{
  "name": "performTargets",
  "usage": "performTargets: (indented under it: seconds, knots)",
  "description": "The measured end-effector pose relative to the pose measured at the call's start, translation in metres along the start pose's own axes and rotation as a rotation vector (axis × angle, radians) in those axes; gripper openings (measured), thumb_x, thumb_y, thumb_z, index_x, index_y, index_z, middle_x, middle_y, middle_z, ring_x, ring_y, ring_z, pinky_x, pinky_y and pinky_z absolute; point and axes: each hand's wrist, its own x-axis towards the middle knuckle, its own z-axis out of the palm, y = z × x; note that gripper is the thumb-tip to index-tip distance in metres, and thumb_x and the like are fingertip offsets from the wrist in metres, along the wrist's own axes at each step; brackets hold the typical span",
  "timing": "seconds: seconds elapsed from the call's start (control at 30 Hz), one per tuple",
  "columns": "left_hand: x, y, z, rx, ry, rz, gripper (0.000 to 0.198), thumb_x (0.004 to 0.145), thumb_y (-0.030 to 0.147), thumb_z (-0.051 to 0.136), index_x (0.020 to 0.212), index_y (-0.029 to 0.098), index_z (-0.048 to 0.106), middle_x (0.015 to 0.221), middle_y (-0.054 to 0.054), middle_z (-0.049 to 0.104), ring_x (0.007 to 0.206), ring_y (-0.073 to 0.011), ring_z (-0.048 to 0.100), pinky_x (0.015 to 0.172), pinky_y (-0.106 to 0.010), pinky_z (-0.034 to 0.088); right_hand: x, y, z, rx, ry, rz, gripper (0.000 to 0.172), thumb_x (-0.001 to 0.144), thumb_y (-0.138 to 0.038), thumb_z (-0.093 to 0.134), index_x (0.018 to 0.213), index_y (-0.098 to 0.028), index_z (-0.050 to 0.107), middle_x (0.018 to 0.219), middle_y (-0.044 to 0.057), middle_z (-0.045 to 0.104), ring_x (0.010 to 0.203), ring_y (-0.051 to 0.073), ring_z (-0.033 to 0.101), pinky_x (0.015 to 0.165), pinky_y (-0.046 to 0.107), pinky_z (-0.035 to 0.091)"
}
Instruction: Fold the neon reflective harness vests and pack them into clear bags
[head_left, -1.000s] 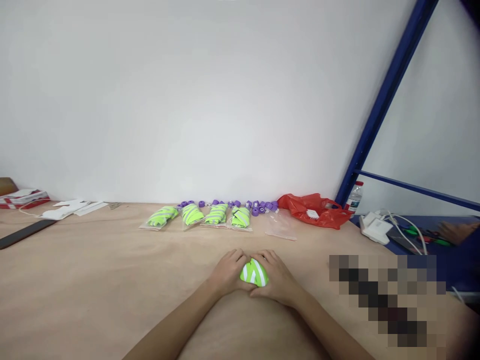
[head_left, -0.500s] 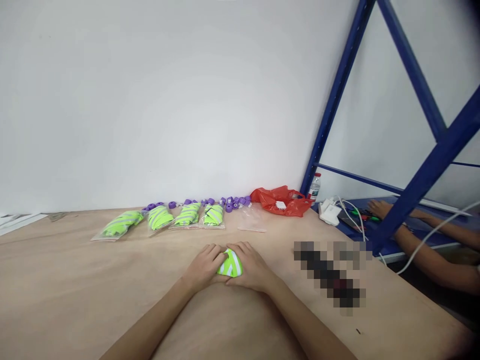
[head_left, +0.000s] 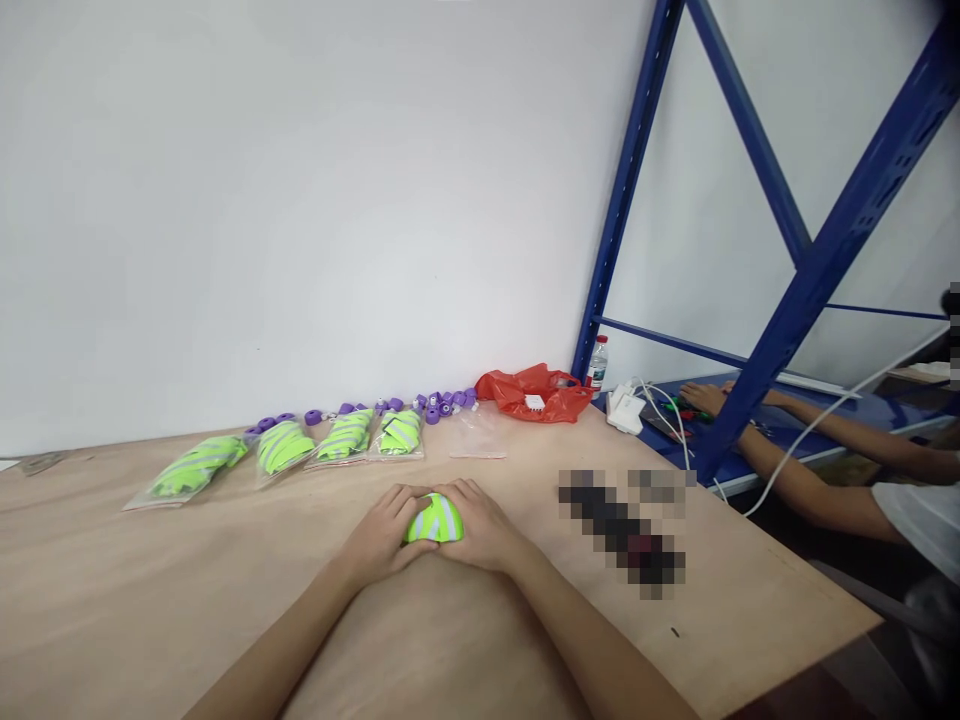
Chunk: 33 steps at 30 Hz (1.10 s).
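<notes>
A bundle of neon yellow-green strap with pale stripes [head_left: 435,519] is held between both hands above the front middle of the table. My left hand [head_left: 384,535] wraps round its left side, thumb along the near edge. Around the right side curl the fingers of my right hand [head_left: 480,527]. Beyond the hands, similar bundles lie in clear bags, among them one at the far left [head_left: 196,467] and one nearest the middle [head_left: 399,433]. A flat clear bag [head_left: 478,440] lies to the right of them.
Small purple rolls [head_left: 442,403] line the wall. A red plastic bag [head_left: 551,395], a bottle [head_left: 598,365] and a white adapter [head_left: 625,408] stand further right. A blurred dark item [head_left: 622,530] lies on the table [head_left: 525,650]. Past the blue frame [head_left: 780,310], another person's arms [head_left: 795,480] reach in.
The view has turned to the right, so things on the table appear further left. Both hands still hold the bundle, and its striped face shows at a slightly different angle.
</notes>
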Motion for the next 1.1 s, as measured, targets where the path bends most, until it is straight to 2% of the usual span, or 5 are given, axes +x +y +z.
performTargets:
  seconds: [0.2, 0.5, 0.83, 0.97, 1.1]
  knots:
    - [0.002, 0.003, 0.003, -0.06, 0.001, -0.079, 0.035, 0.094, 0.047, 0.057, 0.116, 0.019, 0.056, 0.121, -0.014, 0.062, 0.11, -0.0278, 0.057, 0.094, -0.042, 0.049, -0.001, 0.003, 0.007, -0.013, 0.059, 0.006, 0.063, 0.077, -0.051, 0.076, 0.127, -0.02, 0.055, 0.117, 0.008, 0.062, 0.108, 0.026, 0.055, 0.093, 0.038, 0.044]
    - [0.004, 0.003, 0.006, -0.054, 0.046, -0.053, 0.032, 0.096, 0.042, 0.055, 0.119, 0.021, 0.056, 0.127, -0.013, 0.06, 0.117, -0.0275, 0.055, 0.1, -0.045, 0.048, 0.0, 0.002, 0.005, -0.02, 0.092, 0.026, 0.057, 0.079, -0.048, 0.075, 0.126, -0.021, 0.057, 0.116, 0.009, 0.064, 0.106, 0.026, 0.057, 0.092, 0.039, 0.046]
    - [0.014, -0.004, 0.017, -0.12, 0.149, -0.077, 0.05, 0.092, 0.044, 0.061, 0.133, 0.02, 0.046, 0.143, -0.018, 0.048, 0.133, -0.0309, 0.046, 0.11, -0.051, 0.04, 0.001, 0.014, 0.01, 0.152, 0.227, 0.094, 0.051, 0.076, -0.039, 0.077, 0.122, -0.023, 0.06, 0.113, 0.007, 0.067, 0.107, 0.025, 0.059, 0.093, 0.039, 0.047]
    - [0.022, -0.01, 0.025, -0.315, 0.319, -0.249, 0.051, 0.099, 0.041, 0.046, 0.143, 0.019, 0.032, 0.14, -0.017, 0.049, 0.125, -0.0274, 0.053, 0.101, -0.047, 0.047, 0.005, 0.018, 0.01, 0.319, 0.344, 0.231, 0.05, 0.073, -0.032, 0.077, 0.119, -0.023, 0.06, 0.121, 0.007, 0.066, 0.114, 0.027, 0.059, 0.098, 0.041, 0.046]
    - [0.034, -0.017, 0.027, -0.429, 0.491, -0.468, 0.039, 0.103, 0.04, 0.034, 0.137, 0.019, 0.036, 0.137, -0.016, 0.052, 0.112, -0.0236, 0.061, 0.094, -0.044, 0.05, 0.007, 0.02, 0.004, 0.534, 0.462, 0.436, 0.044, 0.078, -0.038, 0.07, 0.117, -0.02, 0.058, 0.114, 0.006, 0.069, 0.101, 0.024, 0.065, 0.089, 0.039, 0.051]
